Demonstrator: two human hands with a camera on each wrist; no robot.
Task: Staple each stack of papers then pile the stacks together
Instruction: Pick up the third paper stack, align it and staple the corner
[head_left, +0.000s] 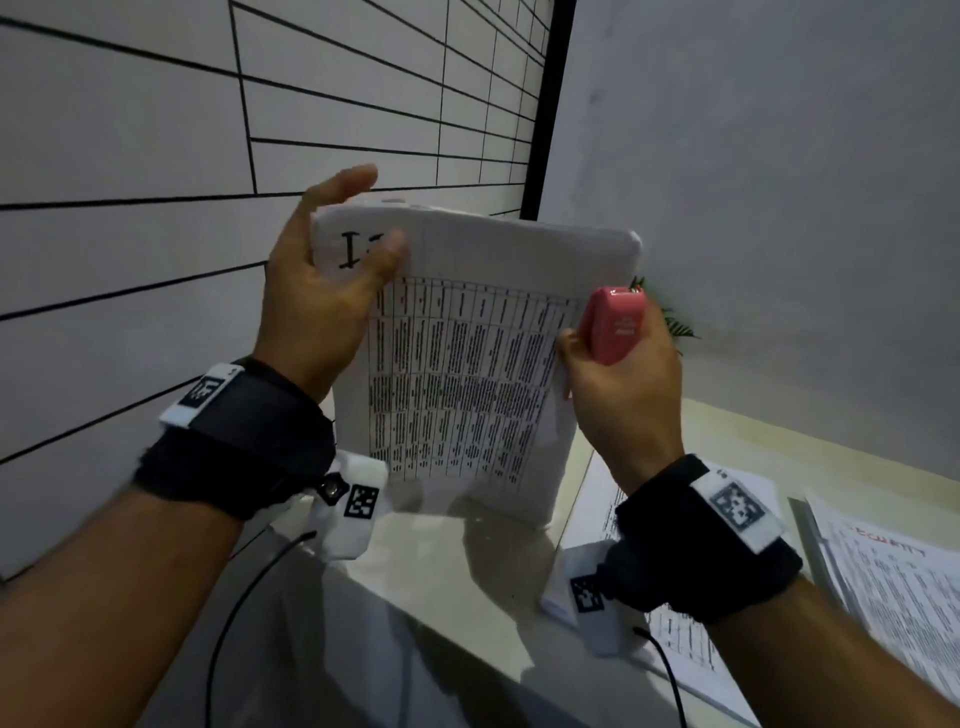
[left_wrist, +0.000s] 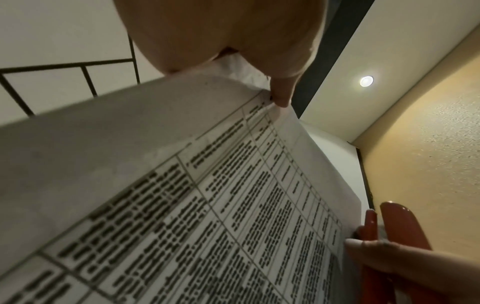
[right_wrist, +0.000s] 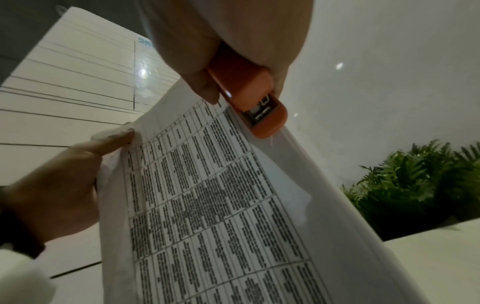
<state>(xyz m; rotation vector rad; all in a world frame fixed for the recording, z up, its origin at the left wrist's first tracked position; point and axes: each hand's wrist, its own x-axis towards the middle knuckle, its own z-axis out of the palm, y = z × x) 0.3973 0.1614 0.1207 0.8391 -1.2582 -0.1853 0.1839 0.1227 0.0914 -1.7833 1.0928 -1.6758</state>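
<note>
A stack of papers (head_left: 467, 374) printed with a dense table stands upright in the air above the counter. My left hand (head_left: 332, 280) pinches its upper left corner, thumb on the front and fingers behind. My right hand (head_left: 618, 374) grips a pink stapler (head_left: 613, 325) at the stack's right edge, thumb touching the paper. In the right wrist view the stapler (right_wrist: 249, 102) lies against that edge of the stack (right_wrist: 207, 205). The left wrist view shows the stack (left_wrist: 207, 205) from below, with the stapler (left_wrist: 400, 226) at its far side.
More printed stacks lie flat on the pale counter (head_left: 415, 561): one (head_left: 602, 499) under my right wrist, another (head_left: 893, 582) at the far right. A tiled wall (head_left: 156, 156) rises at left. A green plant (right_wrist: 415, 181) sits behind the papers.
</note>
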